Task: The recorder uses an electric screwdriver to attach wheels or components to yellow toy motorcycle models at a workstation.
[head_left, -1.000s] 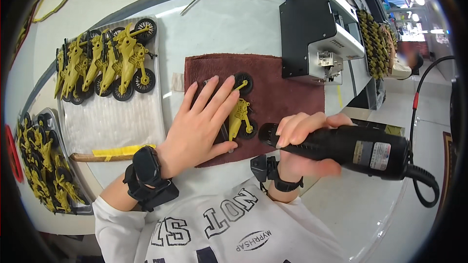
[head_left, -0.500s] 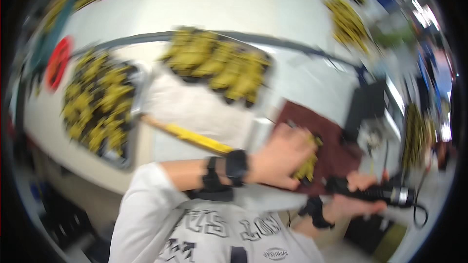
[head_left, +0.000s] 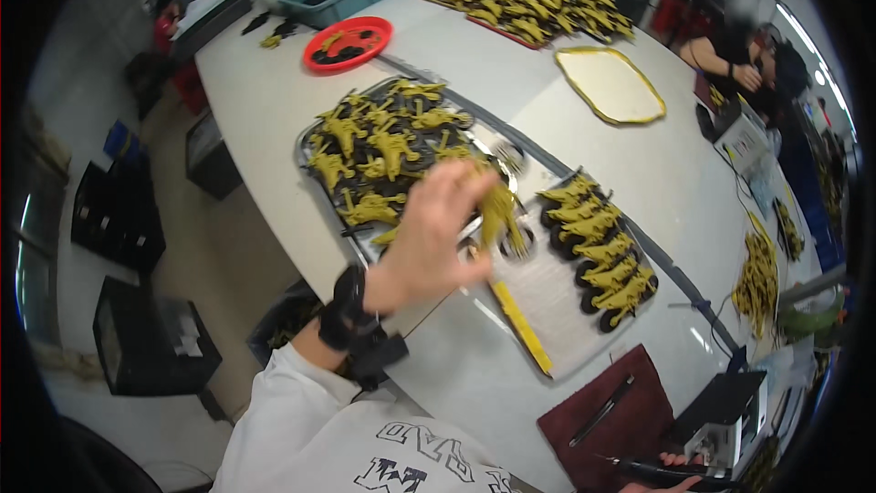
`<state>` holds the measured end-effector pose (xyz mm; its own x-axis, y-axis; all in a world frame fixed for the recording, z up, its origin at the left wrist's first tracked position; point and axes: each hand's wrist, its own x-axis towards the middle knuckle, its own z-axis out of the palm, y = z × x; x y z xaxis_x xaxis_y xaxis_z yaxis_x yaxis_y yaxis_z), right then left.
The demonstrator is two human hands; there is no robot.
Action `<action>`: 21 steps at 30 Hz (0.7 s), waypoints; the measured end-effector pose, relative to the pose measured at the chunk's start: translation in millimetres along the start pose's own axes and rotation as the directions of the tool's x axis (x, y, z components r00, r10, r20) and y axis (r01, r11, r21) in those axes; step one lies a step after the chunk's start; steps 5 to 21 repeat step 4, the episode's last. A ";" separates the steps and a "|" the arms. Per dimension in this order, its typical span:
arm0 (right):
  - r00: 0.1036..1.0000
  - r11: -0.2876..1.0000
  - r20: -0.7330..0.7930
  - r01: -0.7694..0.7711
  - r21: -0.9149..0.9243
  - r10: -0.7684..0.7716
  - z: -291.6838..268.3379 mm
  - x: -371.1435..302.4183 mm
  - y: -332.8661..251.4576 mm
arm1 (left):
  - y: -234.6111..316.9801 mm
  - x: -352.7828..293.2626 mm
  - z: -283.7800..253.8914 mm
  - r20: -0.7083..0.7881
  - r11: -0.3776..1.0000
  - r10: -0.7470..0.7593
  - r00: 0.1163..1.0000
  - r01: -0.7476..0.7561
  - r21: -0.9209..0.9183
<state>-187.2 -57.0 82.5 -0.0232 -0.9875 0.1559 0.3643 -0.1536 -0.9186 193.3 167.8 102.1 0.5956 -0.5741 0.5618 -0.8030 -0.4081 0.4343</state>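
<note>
My left hand (head_left: 429, 242) has its fingers curled around a yellow toy-like part (head_left: 497, 212), blurred by motion, at the right end of a metal tray (head_left: 307, 160). Heaped in that tray are yellow parts with black wheels (head_left: 392, 151). At the lower right edge, my right hand (head_left: 671, 484), partly cut off, grips a black corded electric screwdriver (head_left: 662, 472). Its tip lies over a maroon cloth (head_left: 630, 434). A slim dark tool (head_left: 602, 411) rests on the cloth.
A second tray (head_left: 570, 361) holds a row of yellow parts and a yellow strip (head_left: 522, 329). Beyond are a red dish (head_left: 383, 36), a teal bin (head_left: 338, 9) and a yellow-rimmed tray (head_left: 611, 82). Another person (head_left: 744, 64) works at the far right.
My left hand has gone from the maroon cloth to the left tray, with a yellow part. The view has swung left. The right hand still holds the electric screwdriver.
</note>
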 end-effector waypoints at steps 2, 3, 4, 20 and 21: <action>0.998 0.999 0.058 -0.038 -0.038 0.041 -3.8 -3.8 6.1 | -59.7 -3.1 -0.9 -0.056 0.962 -0.143 0.988 0.152 0.227; 0.995 0.995 0.081 -0.051 -0.088 0.058 -2.7 -5.0 8.2 | -74.0 -11.5 -1.7 -0.072 0.900 -0.223 0.972 0.233 0.368; 0.993 0.989 0.099 -0.053 -0.138 0.067 0.7 -7.4 13.4 | -83.1 -17.2 -1.9 -0.096 0.816 -0.295 0.951 0.302 0.492; 0.993 0.989 0.099 -0.053 -0.138 0.067 0.7 -7.4 13.4 | -83.1 -17.2 -1.9 -0.096 0.816 -0.295 0.951 0.302 0.492; 0.993 0.989 0.099 -0.053 -0.138 0.067 0.7 -7.4 13.4 | -83.1 -17.2 -1.9 -0.096 0.816 -0.295 0.951 0.302 0.492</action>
